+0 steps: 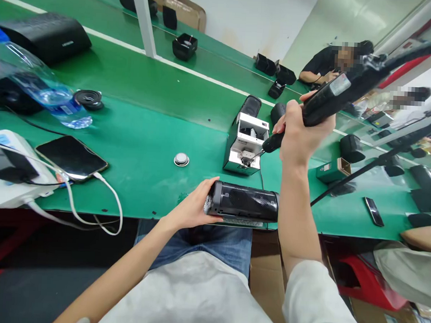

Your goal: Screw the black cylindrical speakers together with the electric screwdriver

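A glossy black speaker (249, 202) lies lengthwise near the bench's front edge. My left hand (195, 204) grips its left end, thumb above and fingers below. In my right hand (300, 130), the fingers are wrapped round a black electric screwdriver (329, 100), with its cable rising to the upper right. Its bit slants down to the front of a white and black screw feeder (232, 157); whether a screw sits on the tip is too small to tell. Left of the feeder rests a small round silver-rimmed part (181, 159).
At left are a power strip (4, 189) with white cables, a phone (73, 156), a water bottle (56, 93) and a black speaker driver (88, 98). Black housings (185, 46) stand behind. A small green box (332, 171) and another phone (373, 211) lie right. Other people sit at right.
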Demonstrator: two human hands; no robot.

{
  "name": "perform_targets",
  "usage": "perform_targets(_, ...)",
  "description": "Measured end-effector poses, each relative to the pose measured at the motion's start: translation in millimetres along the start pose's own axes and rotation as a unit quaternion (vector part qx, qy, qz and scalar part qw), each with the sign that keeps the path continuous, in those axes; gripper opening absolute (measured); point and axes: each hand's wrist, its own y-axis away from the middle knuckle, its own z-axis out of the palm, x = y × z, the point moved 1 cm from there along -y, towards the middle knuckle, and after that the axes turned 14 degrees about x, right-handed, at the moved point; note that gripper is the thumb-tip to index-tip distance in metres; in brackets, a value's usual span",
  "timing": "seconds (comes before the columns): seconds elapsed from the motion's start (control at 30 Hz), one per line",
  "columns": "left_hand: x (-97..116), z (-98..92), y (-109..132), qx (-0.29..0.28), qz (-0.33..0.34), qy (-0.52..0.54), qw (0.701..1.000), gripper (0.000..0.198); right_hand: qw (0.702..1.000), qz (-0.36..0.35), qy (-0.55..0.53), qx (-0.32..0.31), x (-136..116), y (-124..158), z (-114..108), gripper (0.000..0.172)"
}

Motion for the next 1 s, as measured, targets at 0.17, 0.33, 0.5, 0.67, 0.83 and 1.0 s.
perform_targets(0.17,2,-0.1,0,0.003,0.009,-0.001,1.0,0.12,1.0,0.001,0.025,0.004,3,0,-4,0.028)
perform_targets(0.33,3,0.2,0,0.004,0.012,0.009,1.0,0.119,0.999,0.039,-0.015,0.0,-24,4,-9,0.02)
perform_targets(0.5,4,-0.7,1,0.009,0.01,0.018,1.0,0.121,0.993,0.103,-0.047,-0.028,-74,11,-7,0.014)
perform_targets(0.67,4,-0.9,2,0.01,0.015,0.018,1.0,0.122,0.991,0.126,-0.045,-0.029,-101,17,-1,0.017)
perform_targets(0.83,0,0.8,2,0.005,0.02,0.031,0.999,0.122,0.989,0.131,-0.058,-0.041,-97,21,3,0.016)
perform_targets(1.0,-3,4.0,4,0.021,0.017,0.047,0.999,0.121,0.98,0.186,-0.027,-0.063,-85,44,5,0.02)
